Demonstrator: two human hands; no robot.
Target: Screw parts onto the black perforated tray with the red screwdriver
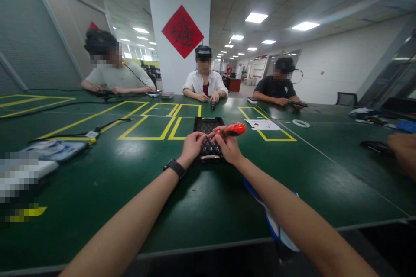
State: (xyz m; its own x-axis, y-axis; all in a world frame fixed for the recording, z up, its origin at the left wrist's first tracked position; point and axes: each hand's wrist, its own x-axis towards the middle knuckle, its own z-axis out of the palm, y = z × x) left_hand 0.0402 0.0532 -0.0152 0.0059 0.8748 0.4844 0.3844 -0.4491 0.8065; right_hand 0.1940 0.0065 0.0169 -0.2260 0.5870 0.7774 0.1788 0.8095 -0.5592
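A red-and-black screwdriver handle lies across my right hand, whose fingers are closed around it. Its front end points left, toward my left hand. The fingertips of my left hand are pinched together close to that end; what they hold is too small to make out. Both hands are over an open black case on the green table, which has small dark pieces in its compartments. A dark watch is on my left wrist.
Yellow tape outlines mark the green table. A white paper and a white ring are to the right, a clear bag to the left. Three people sit opposite; another person's hand is at the right edge.
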